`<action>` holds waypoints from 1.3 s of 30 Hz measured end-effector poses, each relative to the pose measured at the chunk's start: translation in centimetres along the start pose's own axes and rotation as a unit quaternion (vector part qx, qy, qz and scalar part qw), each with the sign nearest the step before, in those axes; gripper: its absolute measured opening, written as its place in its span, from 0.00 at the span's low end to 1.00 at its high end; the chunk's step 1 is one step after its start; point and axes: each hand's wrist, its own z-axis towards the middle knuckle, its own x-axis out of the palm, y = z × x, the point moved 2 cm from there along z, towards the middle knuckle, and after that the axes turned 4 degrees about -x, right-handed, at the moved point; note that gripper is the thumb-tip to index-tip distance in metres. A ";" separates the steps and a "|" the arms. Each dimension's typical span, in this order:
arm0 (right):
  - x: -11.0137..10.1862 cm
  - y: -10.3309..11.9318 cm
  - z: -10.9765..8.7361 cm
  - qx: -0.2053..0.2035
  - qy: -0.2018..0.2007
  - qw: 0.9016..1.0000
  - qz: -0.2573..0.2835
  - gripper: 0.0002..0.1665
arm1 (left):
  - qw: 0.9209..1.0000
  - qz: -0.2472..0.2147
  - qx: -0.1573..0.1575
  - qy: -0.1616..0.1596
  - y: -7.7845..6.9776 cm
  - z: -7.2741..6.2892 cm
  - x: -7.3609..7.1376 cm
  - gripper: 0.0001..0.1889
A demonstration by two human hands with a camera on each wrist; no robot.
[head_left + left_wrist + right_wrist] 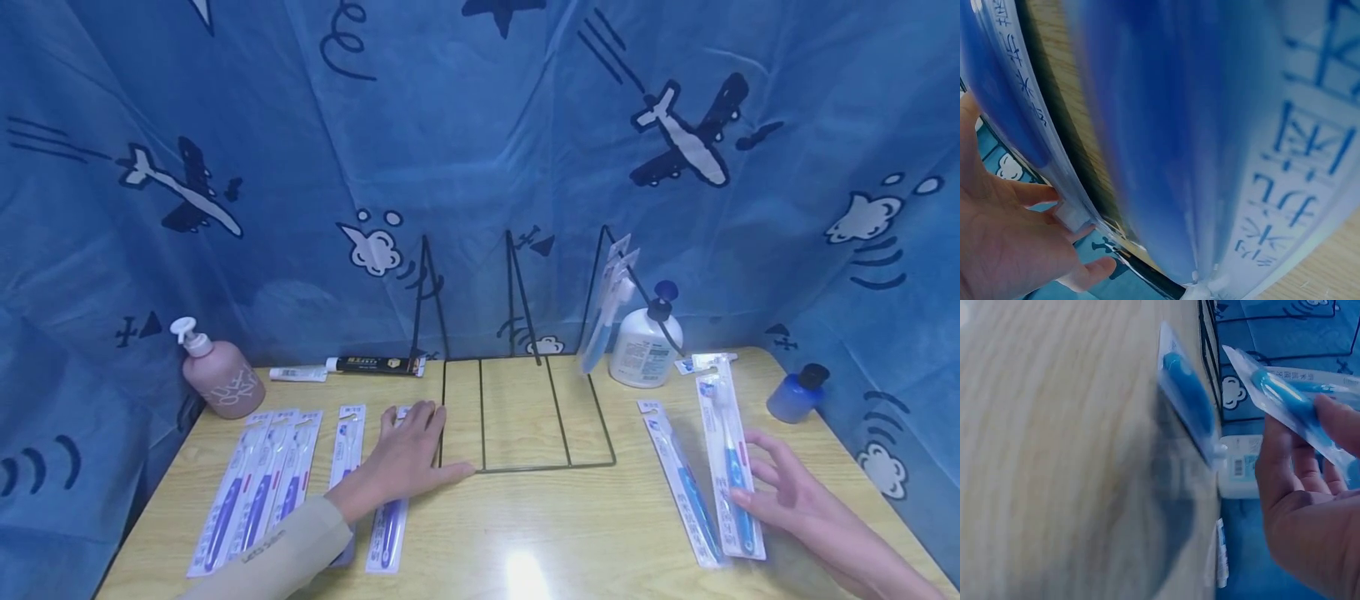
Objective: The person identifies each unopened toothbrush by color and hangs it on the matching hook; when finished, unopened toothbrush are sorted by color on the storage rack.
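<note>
My right hand pinches a packaged blue toothbrush between thumb and fingers, its head end pointing away from me. In the right wrist view the pack's lower end tilts up off the table. Left of it, another packaged blue toothbrush lies on the table. My left hand reaches over the upper part of a packaged purple toothbrush, fingers spread and thumb out to the right. Another purple pack lies partly under the left forearm. Three more purple packs lie farther left.
A black wire rack stands mid-table, with blue toothbrush packs hanging at its right side. Behind are a white pump bottle, a black toothpaste tube and a white tube. A pink pump bottle and blue bottle flank the table.
</note>
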 end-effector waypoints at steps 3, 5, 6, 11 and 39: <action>0.5 0.5 -0.1 -0.079 -0.030 0.996 0.022 0.42 | 1.000 -0.004 0.000 -0.003 0.0 -0.1 0.0 0.58; 0.7 0.9 -0.2 -0.138 -0.045 0.988 0.043 0.38 | 1.000 -0.004 0.000 -0.004 0.0 -0.1 0.0 0.57; 0.8 1.2 -0.2 -0.160 -0.052 0.985 0.049 0.38 | 1.000 -0.004 0.000 -0.003 0.0 -0.1 -0.1 0.57; 1.3 2.6 0.0 -0.190 -0.082 0.978 0.028 0.40 | 1.000 -0.002 0.000 0.000 0.0 0.0 0.0 0.57; 5.2 6.6 -0.5 -0.336 -0.048 0.941 0.005 0.40 | 1.000 -0.002 -0.007 0.006 0.1 0.0 0.1 0.58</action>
